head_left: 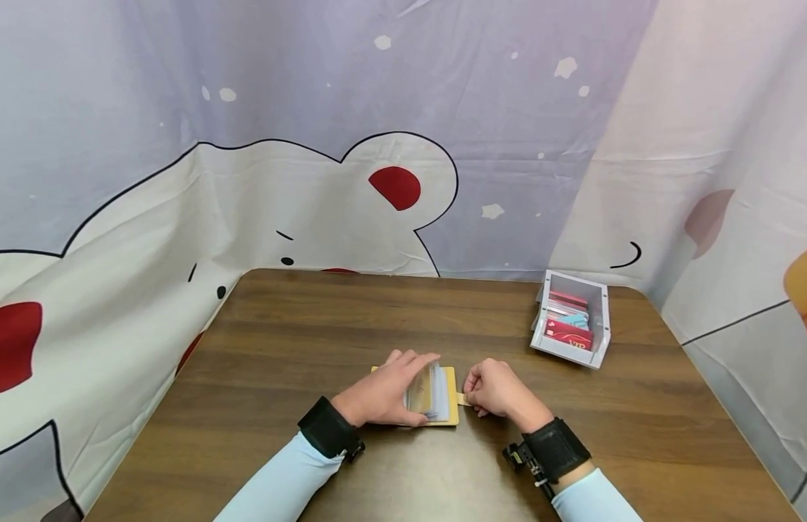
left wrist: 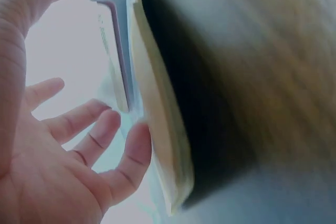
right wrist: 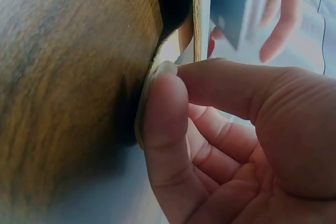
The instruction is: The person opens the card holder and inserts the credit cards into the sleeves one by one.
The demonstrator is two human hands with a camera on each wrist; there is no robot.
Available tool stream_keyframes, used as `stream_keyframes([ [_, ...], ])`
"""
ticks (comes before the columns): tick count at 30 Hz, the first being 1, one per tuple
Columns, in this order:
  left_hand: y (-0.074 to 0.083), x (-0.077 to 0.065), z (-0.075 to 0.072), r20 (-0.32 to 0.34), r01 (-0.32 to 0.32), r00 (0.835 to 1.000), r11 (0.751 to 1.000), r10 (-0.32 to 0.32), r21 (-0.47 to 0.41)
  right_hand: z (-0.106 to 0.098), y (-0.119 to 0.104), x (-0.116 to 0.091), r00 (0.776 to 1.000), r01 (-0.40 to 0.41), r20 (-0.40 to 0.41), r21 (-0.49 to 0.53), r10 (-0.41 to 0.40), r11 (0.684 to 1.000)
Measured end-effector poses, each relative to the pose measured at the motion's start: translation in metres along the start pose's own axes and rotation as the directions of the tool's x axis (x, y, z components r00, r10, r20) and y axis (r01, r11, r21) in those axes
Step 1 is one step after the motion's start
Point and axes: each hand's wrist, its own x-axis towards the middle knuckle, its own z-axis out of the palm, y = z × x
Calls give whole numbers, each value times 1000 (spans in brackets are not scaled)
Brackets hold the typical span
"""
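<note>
A yellow card holder point(head_left: 452, 395) lies on the table with its clear plastic sleeves point(head_left: 438, 391) showing. My left hand point(head_left: 393, 391) arches over it, holding it with the thumb at the near edge and the index finger toward the far edge. In the left wrist view the other fingers point(left wrist: 94, 135) are loosely bent beside the sleeves. My right hand point(head_left: 497, 388) pinches the holder's pale closing strap point(head_left: 464, 399) between thumb and index finger, seen closely in the right wrist view at the strap point(right wrist: 169, 48). The strap's end is partly hidden by the fingertips.
A grey bin point(head_left: 602, 319) stands at the table's back right. Inside it are several cards, a red VIP card point(head_left: 568, 334) at the front. The brown wooden table point(head_left: 312, 326) meets a printed curtain point(head_left: 507, 145) at the back and sides.
</note>
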Motion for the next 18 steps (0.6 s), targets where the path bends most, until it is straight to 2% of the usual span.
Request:
stream_keyframes([
  [6,-5,-3,-2,31,3,1000,999,-2,-37,-1,0,0,1000,-6,8,-1,6,1000],
  [11,-7,-5,-5,-15,-21,1000,997,20,-77,-1,-1,0,1000,-9,10,0,9,1000],
  [15,-14,-14,-14,-42,-34,999,995,30,-96,-1,-1,-1,1000,-10,10,-4,10,1000],
  [18,-24,-25,-21,-10,-9,1000,997,8,-83,-2,0,-1,1000,-11,11,-3,11,1000],
])
